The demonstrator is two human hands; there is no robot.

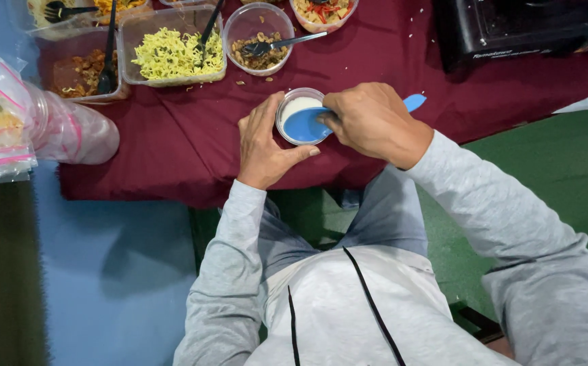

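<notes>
Right hand (374, 122): fingers closed around a blue plastic spoon (311, 125), its bowl inside a small round clear plastic cup (292, 106) holding white contents. Left hand (265, 144): thumb and fingers spread, cupping the cup's side. Cup stands on maroon cloth (389, 57), near its front edge. Beyond: rectangular clear tub of yellow noodles (170, 54); round cup of brown pieces with black spoon (260, 49).

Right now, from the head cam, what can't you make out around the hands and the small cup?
- Blue spoon: the right hand covers its mid handle; only the bowl and the handle tip show.
- Small clear cup: the spoon's bowl hides much of the white contents.
- Left hand: its palm side faces away.
- Food tubs by the top edge, e.g. the one with red pieces: cut off by the frame.
- Black appliance: top cropped.
</notes>
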